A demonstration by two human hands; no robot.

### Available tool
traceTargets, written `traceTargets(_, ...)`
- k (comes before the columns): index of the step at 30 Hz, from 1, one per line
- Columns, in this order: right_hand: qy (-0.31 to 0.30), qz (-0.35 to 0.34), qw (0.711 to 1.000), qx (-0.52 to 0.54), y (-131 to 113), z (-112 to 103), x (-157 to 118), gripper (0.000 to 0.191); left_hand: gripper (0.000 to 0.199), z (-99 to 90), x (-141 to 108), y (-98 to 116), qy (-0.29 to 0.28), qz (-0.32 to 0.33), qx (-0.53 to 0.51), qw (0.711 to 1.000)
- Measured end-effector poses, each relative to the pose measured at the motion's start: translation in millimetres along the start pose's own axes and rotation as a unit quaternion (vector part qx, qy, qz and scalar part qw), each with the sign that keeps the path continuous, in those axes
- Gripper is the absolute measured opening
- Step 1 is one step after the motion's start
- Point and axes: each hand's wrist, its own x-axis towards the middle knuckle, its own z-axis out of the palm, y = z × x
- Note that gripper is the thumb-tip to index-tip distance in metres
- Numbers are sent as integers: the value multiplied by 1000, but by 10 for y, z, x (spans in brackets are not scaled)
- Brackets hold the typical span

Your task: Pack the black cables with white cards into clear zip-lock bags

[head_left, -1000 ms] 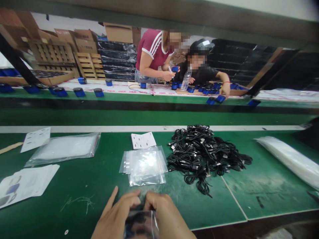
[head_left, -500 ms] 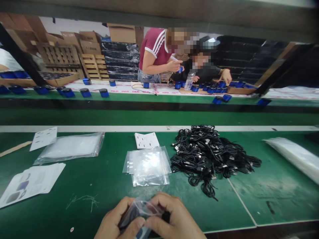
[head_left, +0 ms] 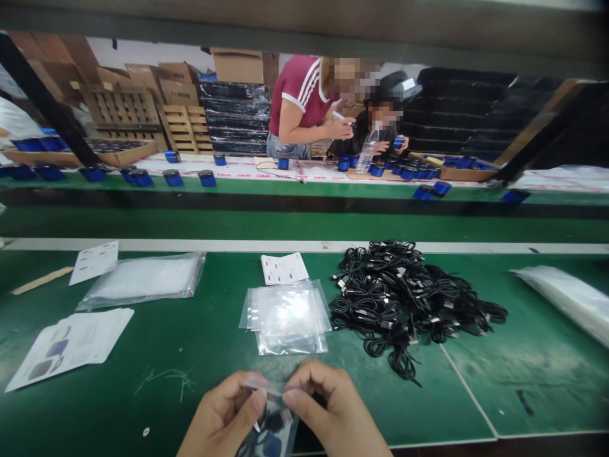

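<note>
Left of the flat, glossy bag stack (head_left: 292, 320), 1 fan of paper leaflets (head_left: 71, 346) and 1 plump plastic packet (head_left: 145, 279) lie on the green bench (head_left: 214, 336). On the stack's near side, the left hand (head_left: 223, 412), thumb up, pinches 1 clear, soft pouch (head_left: 273, 431) with dark contents; the right hand (head_left: 335, 406), knuckles arched, pinches its top edge, fingers narrow. Right of the stack spreads 1 heap of coiled black cables (head_left: 409, 298), too tangled to count.

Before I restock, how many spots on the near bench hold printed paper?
3: leaflets at near left, a sheet behind them, papers behind the flat bags. More may be hidden.
</note>
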Motion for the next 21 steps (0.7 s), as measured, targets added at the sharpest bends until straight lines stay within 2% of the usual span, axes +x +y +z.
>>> traceTargets(6, 30, -8, 994, -104, -2, -60, 13, 13, 32, -33, 11, 42, 36, 87, 160, 983)
traceTargets(13, -9, -55, 984, -167, -53, -94, -22, 15, 30, -24, 15, 57, 51, 89, 209, 973)
traceTargets(17, -19, -36, 989, -142, -63, -103, -7, 15, 31, -55, 18, 53, 38, 106, 199, 974)
traceTargets(21, -39, 22, 997, -57, -53, -112, 9, 18, 34, -83, 11, 70, 44, 80, 186, 978)
